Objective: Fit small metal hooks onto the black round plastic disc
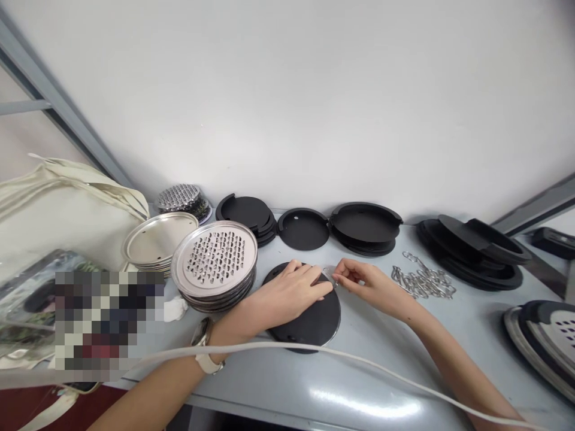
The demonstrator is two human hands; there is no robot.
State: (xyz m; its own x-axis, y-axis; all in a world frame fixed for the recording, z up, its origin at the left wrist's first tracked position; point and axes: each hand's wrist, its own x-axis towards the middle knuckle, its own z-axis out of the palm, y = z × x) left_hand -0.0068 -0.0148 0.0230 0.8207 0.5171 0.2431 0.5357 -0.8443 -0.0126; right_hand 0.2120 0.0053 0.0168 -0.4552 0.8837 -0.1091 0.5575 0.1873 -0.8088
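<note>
My left hand (300,292) lies over a black round disc (309,323) on the grey table, its fingers bent and pressed on the disc's upper part. My right hand (366,286) is closed in a pinch at the disc's upper right edge. Between its thumb and forefinger is a thin metal wire hook (330,273); part of it is hidden by the fingers. To the right of this hand lies a loose pile of similar wire hooks (424,281). Left of my left hand stands a stack of round grater plates (218,260), the top one with raised teeth.
Plain metal discs (159,239) and more grater plates (179,196) stand at the left, by a cream bag (58,221). Black round parts (305,229) line the wall, with a black stack (471,251) farther right. A white cable (350,358) crosses the foreground.
</note>
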